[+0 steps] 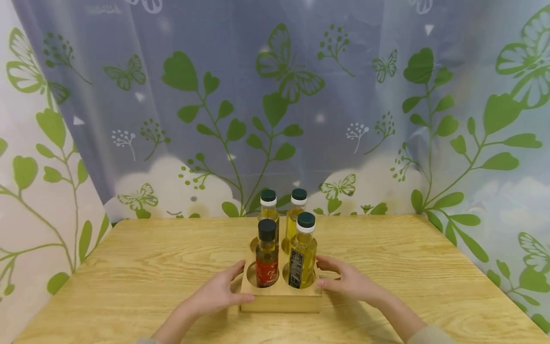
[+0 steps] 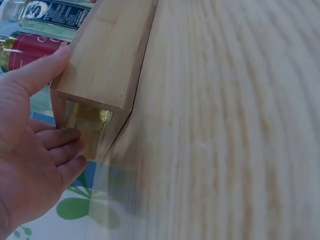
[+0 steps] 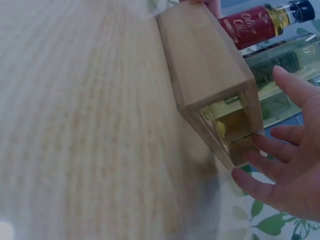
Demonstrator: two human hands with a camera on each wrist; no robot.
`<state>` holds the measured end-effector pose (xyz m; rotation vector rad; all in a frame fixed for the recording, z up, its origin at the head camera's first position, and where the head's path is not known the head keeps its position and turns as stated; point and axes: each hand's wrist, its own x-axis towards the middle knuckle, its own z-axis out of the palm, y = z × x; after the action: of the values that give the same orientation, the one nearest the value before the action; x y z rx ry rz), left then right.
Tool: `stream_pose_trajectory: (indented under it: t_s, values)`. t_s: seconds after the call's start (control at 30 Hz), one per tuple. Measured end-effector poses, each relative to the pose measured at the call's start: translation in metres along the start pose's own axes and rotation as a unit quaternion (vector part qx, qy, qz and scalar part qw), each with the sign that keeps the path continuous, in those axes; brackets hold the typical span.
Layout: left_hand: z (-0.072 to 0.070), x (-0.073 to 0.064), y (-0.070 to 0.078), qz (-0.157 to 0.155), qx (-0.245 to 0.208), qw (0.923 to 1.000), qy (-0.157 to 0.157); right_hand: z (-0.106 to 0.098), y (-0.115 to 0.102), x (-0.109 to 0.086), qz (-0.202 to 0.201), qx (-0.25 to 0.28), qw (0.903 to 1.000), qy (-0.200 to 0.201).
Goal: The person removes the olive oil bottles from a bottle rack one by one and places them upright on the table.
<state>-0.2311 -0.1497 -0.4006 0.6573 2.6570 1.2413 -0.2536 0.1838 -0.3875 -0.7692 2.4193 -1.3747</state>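
A wooden bottle rack with round holes sits on the table, its ends open at the sides. In its front row stand an olive oil bottle with a red label and a dark cap, and a yellow oil bottle with a green cap. Two more green-capped oil bottles stand behind. At the left end is my left hand, its thumb at the front top edge and its fingers loosely bent beside the opening. My right hand spreads at the other end, fingertips right at the side edge.
The wood-grain table extends to both sides of the rack. Behind it hangs a printed curtain with green leaves and butterflies, which meets the back edge of the table.
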Motion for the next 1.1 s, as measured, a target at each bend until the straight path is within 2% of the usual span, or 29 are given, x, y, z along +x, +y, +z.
stream_pose_trajectory:
  t_s: [0.1,0.23,0.33,0.53,0.7,0.93,1.1]
  values:
    - [0.001,-0.001,0.003,-0.010,0.003,0.9999,0.007,-0.007,-0.001,0.006,0.003,-0.013,0.9989,0.046]
    - [0.003,-0.004,0.008,-0.030,-0.002,0.9994,0.019,-0.014,-0.002,0.017,0.012,-0.014,0.9925,0.121]
    - [0.004,-0.006,0.009,-0.035,-0.006,0.9990,0.026,-0.019,-0.005,0.029,0.006,-0.003,0.9891,0.147]
    - [0.004,-0.005,0.007,-0.020,-0.001,0.9990,0.040,-0.029,-0.014,0.050,-0.031,0.015,0.9920,0.121]
    - [0.005,-0.005,0.006,-0.013,0.004,0.9989,0.044,-0.029,-0.019,0.065,-0.011,0.029,0.9936,0.108]
    - [0.005,-0.006,0.006,-0.014,0.001,0.9992,0.038,-0.026,-0.023,0.083,0.004,0.028,0.9928,0.116]
    - [0.004,-0.007,0.007,-0.010,0.008,0.9991,0.040,-0.021,-0.026,0.091,-0.005,0.028,0.9927,0.117]
